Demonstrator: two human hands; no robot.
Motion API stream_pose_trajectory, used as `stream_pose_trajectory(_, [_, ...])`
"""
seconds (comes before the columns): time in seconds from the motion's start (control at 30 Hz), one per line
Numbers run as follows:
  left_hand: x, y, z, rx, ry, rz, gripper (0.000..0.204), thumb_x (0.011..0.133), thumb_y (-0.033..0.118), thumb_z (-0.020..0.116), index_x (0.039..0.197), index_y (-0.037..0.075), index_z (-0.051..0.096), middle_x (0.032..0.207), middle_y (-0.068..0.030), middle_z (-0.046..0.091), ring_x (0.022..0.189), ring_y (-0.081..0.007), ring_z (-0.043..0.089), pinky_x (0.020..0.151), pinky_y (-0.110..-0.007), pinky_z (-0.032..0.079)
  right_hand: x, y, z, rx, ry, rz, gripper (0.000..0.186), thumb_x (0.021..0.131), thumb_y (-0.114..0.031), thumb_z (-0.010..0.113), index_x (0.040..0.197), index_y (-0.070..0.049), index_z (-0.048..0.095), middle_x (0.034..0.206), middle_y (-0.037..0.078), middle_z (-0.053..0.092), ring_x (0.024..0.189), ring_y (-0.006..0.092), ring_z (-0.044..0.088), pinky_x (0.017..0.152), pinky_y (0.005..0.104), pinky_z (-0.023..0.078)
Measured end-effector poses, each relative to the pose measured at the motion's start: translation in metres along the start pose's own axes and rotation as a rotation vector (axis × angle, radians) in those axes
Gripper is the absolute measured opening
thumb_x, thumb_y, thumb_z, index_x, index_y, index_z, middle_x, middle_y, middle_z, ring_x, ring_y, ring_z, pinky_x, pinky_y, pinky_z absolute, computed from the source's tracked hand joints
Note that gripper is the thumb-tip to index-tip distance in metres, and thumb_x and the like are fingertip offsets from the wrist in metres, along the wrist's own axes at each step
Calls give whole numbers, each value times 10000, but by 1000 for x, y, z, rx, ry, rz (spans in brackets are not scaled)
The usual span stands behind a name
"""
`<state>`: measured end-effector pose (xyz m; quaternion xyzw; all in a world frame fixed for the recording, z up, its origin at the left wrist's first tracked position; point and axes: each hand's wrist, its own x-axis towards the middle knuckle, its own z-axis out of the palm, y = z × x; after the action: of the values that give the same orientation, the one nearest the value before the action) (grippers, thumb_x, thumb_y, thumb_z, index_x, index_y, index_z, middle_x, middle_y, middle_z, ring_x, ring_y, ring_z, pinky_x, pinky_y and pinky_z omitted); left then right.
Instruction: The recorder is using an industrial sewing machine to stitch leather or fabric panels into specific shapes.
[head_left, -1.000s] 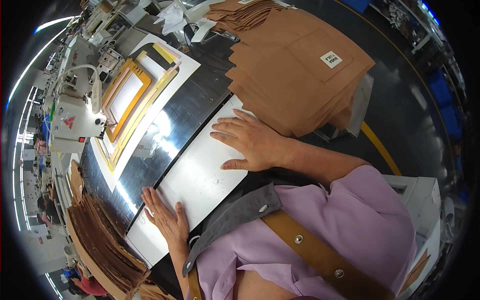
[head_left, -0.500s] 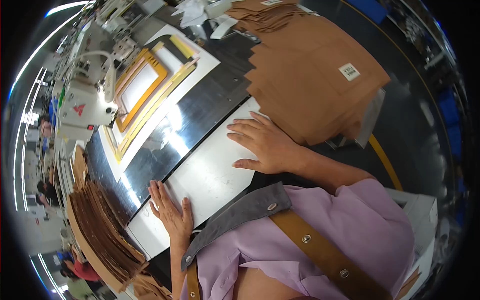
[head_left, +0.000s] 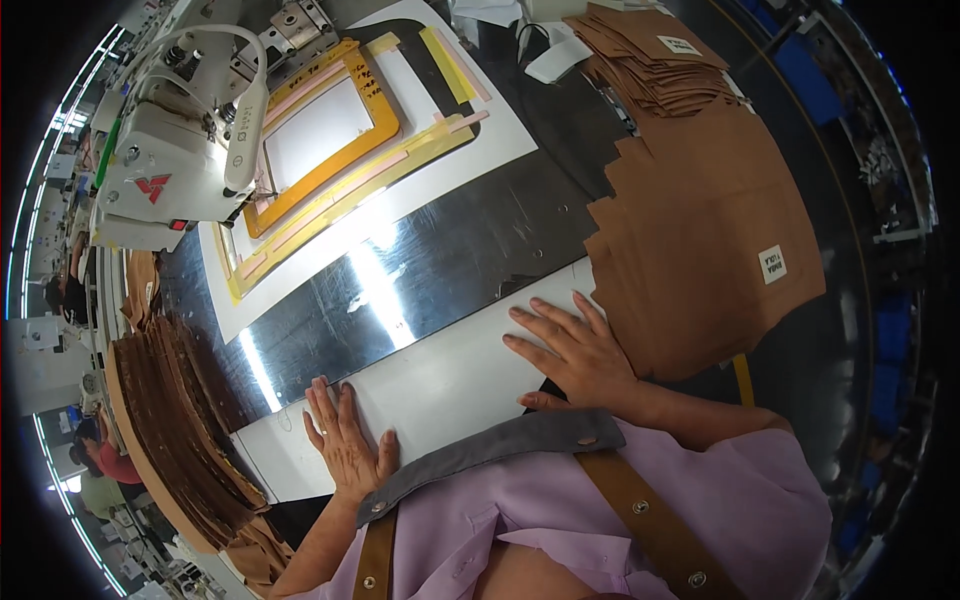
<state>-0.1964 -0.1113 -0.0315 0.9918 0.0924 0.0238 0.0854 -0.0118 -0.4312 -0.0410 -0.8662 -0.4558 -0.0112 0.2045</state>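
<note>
My left hand (head_left: 347, 445) lies with outstretched fingers on the white front strip (head_left: 450, 365) of the work table, holding nothing. My right hand (head_left: 575, 350) rests spread on the same strip farther right, its fingers apart and beside a stack of brown fabric pieces (head_left: 700, 230) with a small pale label. Beyond the hands stands a white sewing machine (head_left: 175, 160). Under its head is an orange frame (head_left: 385, 115) on a template edged with yellow and pink tape (head_left: 330, 230), set over a white sheet (head_left: 505, 135).
At the left edge a thick pile of dark brown pieces (head_left: 165, 430) stands beside the table. Another labelled brown stack (head_left: 650, 60) lies at the far right, near a white scrap (head_left: 557, 60). Shiny dark metal (head_left: 480, 220) forms the tabletop. Other people work at far left.
My view has turned, so the table and machine appear shifted and larger. Both hands stay on the white strip, with small shifts of the fingers; nothing was picked up.
</note>
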Motion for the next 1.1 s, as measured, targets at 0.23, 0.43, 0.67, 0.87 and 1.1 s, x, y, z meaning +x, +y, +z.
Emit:
stream_pose_trajectory(0.23, [4, 12, -13, 9, -76, -78, 765, 983, 517, 447, 1539, -1, 360, 1645, -305, 227, 1549, -465, 163, 1228, -584, 32, -16, 21, 3, -15, 15, -192, 534, 1016, -656, 410, 1291, -281, 673, 1511, -28, 541, 1459, 193, 424, 1238, 612, 132])
stream_pose_trajectory(0.43, [-2, 6, -12, -5, -38, -47, 709, 937, 422, 474, 1512, 12, 418, 1646, -269, 259, 1540, -453, 198, 1224, -581, 106, -1, 59, -65, 456, -160, -307, 395, 943, -370, 680, 1283, -170, 666, 1429, 41, 595, 1417, 251, 473, 1193, 557, 303])
stream_pose_trajectory(0.67, [9, 8, -15, -17, 9, -26, 681, 920, 381, 510, 1510, 46, 444, 1662, -220, 250, 1534, -417, 230, 1230, -559, 162, 1, 129, -108, 34, -71, 54, 533, 920, -263, 685, 1410, -87, 574, 1502, 132, 515, 1459, 334, 404, 1210, 581, 254])
stream_pose_trajectory(0.87, [2, 18, -32, -19, -42, -103, 707, 873, 347, 568, 1503, 49, 452, 1652, -226, 256, 1537, -412, 216, 1232, -563, 171, 3, 142, -95, -106, -116, -118, 599, 963, -305, 607, 1492, -62, 466, 1582, 166, 412, 1501, 386, 317, 1219, 664, 158])
stream_pose_trajectory(1.1, [0, 15, -21, -55, -56, -70, 706, 912, 391, 521, 1551, 118, 395, 1678, -166, 218, 1566, -340, 184, 1227, -596, 187, -9, 170, -68, -311, -44, -227, 616, 988, -354, 513, 1530, -78, 416, 1603, 162, 392, 1505, 379, 324, 1218, 657, 160])
